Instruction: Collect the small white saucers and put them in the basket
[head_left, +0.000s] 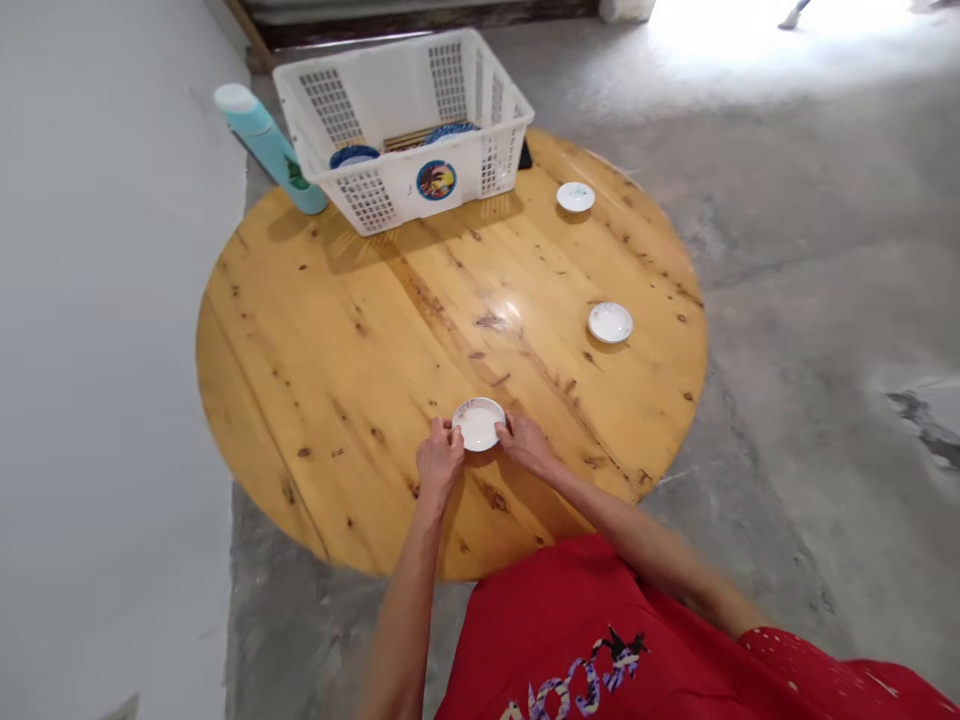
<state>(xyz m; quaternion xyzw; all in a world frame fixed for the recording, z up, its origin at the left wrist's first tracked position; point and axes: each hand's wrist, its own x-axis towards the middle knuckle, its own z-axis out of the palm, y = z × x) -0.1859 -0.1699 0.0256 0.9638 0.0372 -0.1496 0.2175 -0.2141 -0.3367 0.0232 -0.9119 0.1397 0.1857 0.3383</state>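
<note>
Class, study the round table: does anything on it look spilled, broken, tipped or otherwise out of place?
Nothing stands out. Three small white dishes sit upright: one between the left hand and right hand, two more along the right edge. The white basket and teal bottle look undisturbed.

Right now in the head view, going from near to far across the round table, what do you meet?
Both hands, left hand and right hand, on the nearest small white dish → second white dish → third white dish → white plastic basket, with the teal bottle beside it.
</note>
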